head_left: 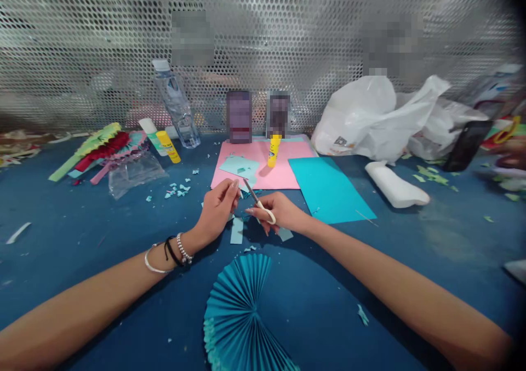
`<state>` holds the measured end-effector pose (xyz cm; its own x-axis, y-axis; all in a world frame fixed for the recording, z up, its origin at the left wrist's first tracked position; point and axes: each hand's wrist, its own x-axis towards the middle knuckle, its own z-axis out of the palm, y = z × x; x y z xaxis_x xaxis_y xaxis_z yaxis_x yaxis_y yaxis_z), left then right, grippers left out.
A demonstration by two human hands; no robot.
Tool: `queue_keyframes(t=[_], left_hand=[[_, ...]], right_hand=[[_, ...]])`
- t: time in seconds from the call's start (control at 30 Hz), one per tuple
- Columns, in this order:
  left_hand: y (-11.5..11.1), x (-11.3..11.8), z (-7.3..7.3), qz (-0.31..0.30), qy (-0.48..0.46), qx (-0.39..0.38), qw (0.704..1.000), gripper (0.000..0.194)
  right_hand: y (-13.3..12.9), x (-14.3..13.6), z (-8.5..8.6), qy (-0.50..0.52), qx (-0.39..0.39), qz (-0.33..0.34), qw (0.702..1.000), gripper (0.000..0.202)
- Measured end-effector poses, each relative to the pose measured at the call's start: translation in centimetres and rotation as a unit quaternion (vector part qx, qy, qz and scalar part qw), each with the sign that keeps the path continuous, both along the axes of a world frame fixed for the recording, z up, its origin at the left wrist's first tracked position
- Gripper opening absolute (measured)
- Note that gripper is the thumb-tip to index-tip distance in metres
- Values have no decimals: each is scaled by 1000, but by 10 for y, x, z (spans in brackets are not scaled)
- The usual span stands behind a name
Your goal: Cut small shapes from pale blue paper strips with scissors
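Observation:
My right hand (277,211) is closed around white-handled scissors (255,197), with fingers in the loops and the blades pointing up and to the left. Close to the blades, my left hand (219,206) pinches a small pale piece of paper (241,194), mostly hidden by the fingers. Below the hands lie a light blue paper strip (236,231) and another light blue piece (285,234). A pleated teal paper fan (242,310) rests in front of me, its left edge trimmed with light blue bits. Whether the scissor blades touch the paper, I cannot tell.
Pink sheets (267,179) carry light blue paper (239,165) and a yellow glue stick (273,150); a turquoise sheet (331,190) overlaps them. Two phones (239,116) stand behind. Left are a bottle (178,108) and folded paper fans (102,149); right, plastic bags (365,119) and a white roll (394,184).

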<state>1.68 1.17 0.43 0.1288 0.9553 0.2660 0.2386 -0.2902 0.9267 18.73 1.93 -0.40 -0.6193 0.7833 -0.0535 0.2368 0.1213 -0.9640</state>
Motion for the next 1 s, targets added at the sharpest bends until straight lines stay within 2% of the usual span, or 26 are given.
queue_keyframes(t=[0.23,1.0], left_hand=[[-2,-1,-2,37,-2,17,999,30],[3,1,-3,51,-27,9,998,28]], right_hand=[[-4,-2,-5,27,14,-15,999,35],[-5,-2,-5,34,19,0,999,35]])
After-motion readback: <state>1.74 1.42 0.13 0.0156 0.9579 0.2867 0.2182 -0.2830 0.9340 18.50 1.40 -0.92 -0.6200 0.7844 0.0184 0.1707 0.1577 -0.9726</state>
